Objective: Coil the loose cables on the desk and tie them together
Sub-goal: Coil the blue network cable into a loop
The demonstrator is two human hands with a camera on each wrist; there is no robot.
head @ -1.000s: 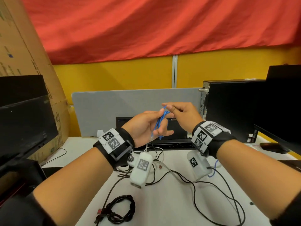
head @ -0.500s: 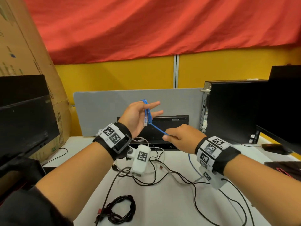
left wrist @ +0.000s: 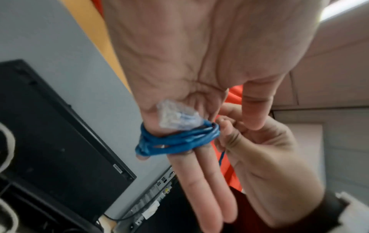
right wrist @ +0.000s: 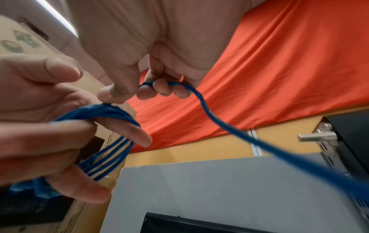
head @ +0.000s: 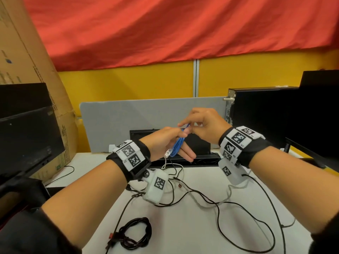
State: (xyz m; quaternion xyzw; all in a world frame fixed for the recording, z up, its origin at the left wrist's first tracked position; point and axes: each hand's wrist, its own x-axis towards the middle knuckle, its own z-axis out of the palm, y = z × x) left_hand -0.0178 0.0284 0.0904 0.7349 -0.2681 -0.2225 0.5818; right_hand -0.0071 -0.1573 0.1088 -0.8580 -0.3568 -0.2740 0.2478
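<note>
A blue cable (head: 177,149) is wound in several loops round the straight fingers of my left hand (head: 185,151), raised above the desk. Its clear plug (left wrist: 175,116) lies against the palm, and the thumb stands clear of the coil (left wrist: 175,140). My right hand (head: 188,126) sits just above the left fingertips and pinches the free stretch of the blue cable (right wrist: 229,126) in its curled fingers. That stretch trails down past the right wrist. A tied black cable coil (head: 134,233) lies at the desk's near edge. Loose black and white cables (head: 201,197) sprawl below the hands.
The white desk (head: 183,235) ends at a grey partition (head: 128,121) with a black device (head: 201,158) in front of it. A computer tower (head: 256,114) and monitor (head: 321,125) stand right. A dark monitor (head: 23,125) and cardboard box (head: 27,61) stand left.
My right hand has risen from low on the right up to the left fingertips, bringing the blue cable with it. The left hand has dropped and tilted its fingers downward.
</note>
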